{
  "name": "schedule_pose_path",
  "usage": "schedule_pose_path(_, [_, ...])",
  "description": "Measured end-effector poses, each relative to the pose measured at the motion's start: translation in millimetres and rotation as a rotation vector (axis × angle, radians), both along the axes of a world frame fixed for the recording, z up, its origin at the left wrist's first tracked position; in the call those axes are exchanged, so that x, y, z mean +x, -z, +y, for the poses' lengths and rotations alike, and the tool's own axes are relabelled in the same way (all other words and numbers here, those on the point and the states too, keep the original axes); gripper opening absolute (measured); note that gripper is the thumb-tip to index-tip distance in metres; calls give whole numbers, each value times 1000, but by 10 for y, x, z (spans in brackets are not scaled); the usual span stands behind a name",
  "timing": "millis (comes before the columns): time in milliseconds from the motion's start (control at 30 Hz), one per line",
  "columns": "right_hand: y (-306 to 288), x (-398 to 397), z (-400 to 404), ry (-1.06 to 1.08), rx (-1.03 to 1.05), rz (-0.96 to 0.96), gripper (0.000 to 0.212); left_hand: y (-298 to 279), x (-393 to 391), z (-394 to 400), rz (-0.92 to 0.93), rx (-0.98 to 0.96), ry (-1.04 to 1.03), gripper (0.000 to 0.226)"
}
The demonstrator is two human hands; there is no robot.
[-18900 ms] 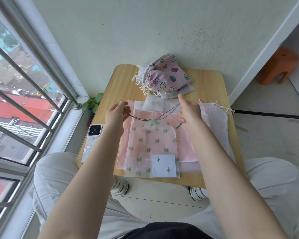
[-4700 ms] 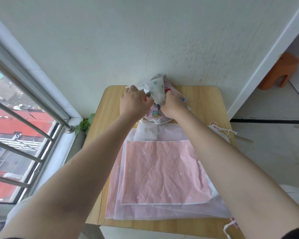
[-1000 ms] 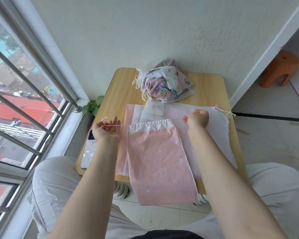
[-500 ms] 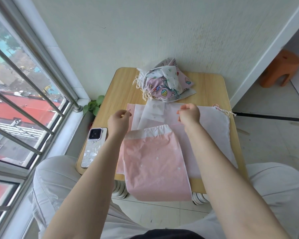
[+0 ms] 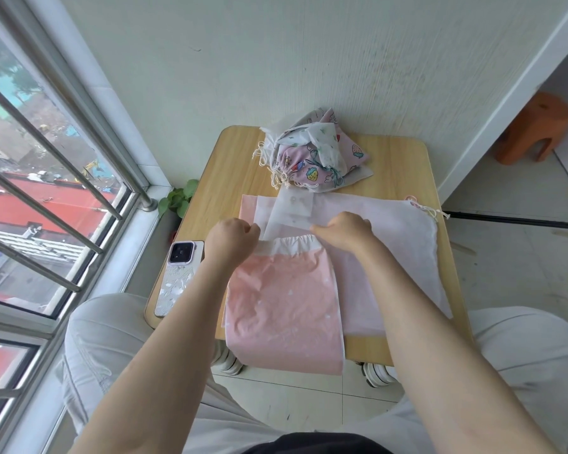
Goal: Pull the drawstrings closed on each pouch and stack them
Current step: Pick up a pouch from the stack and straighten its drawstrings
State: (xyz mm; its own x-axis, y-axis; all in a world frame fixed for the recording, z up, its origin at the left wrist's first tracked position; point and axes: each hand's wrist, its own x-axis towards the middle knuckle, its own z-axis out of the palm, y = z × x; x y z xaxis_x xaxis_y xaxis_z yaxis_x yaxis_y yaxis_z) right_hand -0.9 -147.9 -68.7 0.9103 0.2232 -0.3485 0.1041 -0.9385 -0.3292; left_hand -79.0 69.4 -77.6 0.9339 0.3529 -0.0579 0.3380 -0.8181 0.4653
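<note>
On the small wooden table (image 5: 397, 165), the left hand (image 5: 232, 239) and right hand (image 5: 348, 231) pinched the pink pouch (image 5: 284, 303) by its gathered far edge, its length running nearward.

Bright soft daylight from the window (image 5: 46, 198), faint shadows, wide-angle bending at edges, sharp focus

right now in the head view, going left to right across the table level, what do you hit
window bars → plant → phone → left hand → pink pouch → right hand → white pouch → orange stool
</note>
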Motion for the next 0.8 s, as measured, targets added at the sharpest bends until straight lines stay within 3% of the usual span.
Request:
schedule_pose_path(100, [32, -9, -79, 69, 69, -32, 52, 1, -20, 12, -11, -8, -28, 42])
schedule_pose_path(300, [86, 69, -315, 194, -80, -318, 31, 42, -109, 82, 120, 136, -168, 32])
schedule_pose_path(467, [145, 44, -389, 241, -174, -448, 33, 13, -61, 134, 149, 177, -201, 28])
schedule_pose_path(567, [125, 67, -412, 239, -117, -447, 36, -8, -29, 151, 103, 150, -172, 39])
schedule_pose_path(633, [75, 103, -426, 211, -51, -354, 37, -58, 4, 143, 97, 47, -145, 46])
schedule_pose_path(800, [-101, 121, -248, 179, 195, -108, 29, -315, 181, 9, 195, -497, -107, 37])
